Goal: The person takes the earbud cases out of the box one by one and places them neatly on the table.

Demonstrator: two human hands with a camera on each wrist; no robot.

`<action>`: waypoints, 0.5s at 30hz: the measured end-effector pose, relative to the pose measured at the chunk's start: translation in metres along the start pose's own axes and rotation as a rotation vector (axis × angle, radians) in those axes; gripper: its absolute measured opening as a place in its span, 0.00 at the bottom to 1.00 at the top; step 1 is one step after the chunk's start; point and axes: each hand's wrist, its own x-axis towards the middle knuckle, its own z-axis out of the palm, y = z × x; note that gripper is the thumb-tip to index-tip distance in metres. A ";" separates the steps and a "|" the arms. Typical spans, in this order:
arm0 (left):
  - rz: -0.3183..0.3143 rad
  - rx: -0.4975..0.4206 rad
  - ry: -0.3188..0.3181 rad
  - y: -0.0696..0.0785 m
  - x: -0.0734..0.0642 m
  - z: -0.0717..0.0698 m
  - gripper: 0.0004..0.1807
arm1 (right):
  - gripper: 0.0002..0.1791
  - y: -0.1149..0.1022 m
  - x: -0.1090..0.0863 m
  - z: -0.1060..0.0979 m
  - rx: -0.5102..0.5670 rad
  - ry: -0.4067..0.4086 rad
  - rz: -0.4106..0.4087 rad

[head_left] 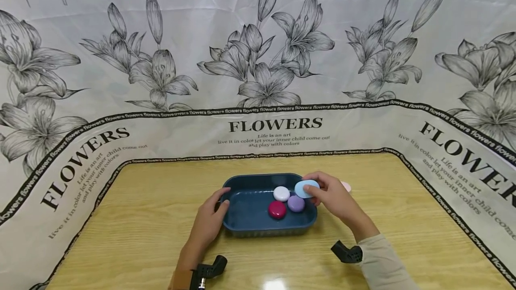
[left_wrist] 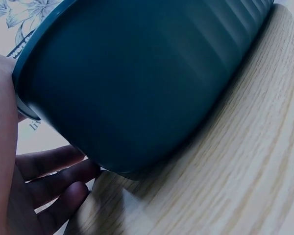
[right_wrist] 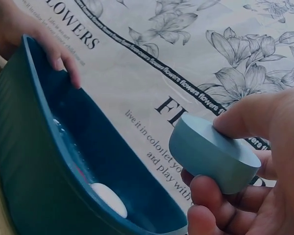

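A dark blue rectangular basin (head_left: 246, 227) with rounded corners stands on the table. My left hand (head_left: 208, 220) holds its left end, thumb and a finger at the rim and the other fingers low along the outside in the left wrist view. Over the basin's right end, my right hand (head_left: 336, 198) pinches a light blue oval block (right_wrist: 213, 154), thick with flat faces, between thumb and fingers. Inside the basin lie a white rounded piece (head_left: 281, 194), a purple round piece (head_left: 296, 203) and a glossy crimson round piece (head_left: 277, 210), grouped toward the right.
A pale pink piece (head_left: 346, 186) shows partly behind the right hand, on the table (head_left: 141, 227). A white flower-printed cloth (head_left: 258, 131) with lettering surrounds the back and sides. Black mounts (head_left: 347, 252) sit at both wrists.
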 end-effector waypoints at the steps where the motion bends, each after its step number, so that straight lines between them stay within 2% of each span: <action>1: -0.002 -0.001 0.001 0.000 0.000 0.000 0.20 | 0.18 0.000 0.000 0.000 0.000 0.005 0.000; 8: -0.002 -0.009 -0.007 0.001 0.001 0.002 0.20 | 0.19 -0.003 -0.005 -0.011 0.005 0.064 -0.020; 15: -0.015 -0.005 -0.008 0.002 -0.001 0.002 0.20 | 0.20 0.003 -0.013 -0.023 0.027 0.055 -0.030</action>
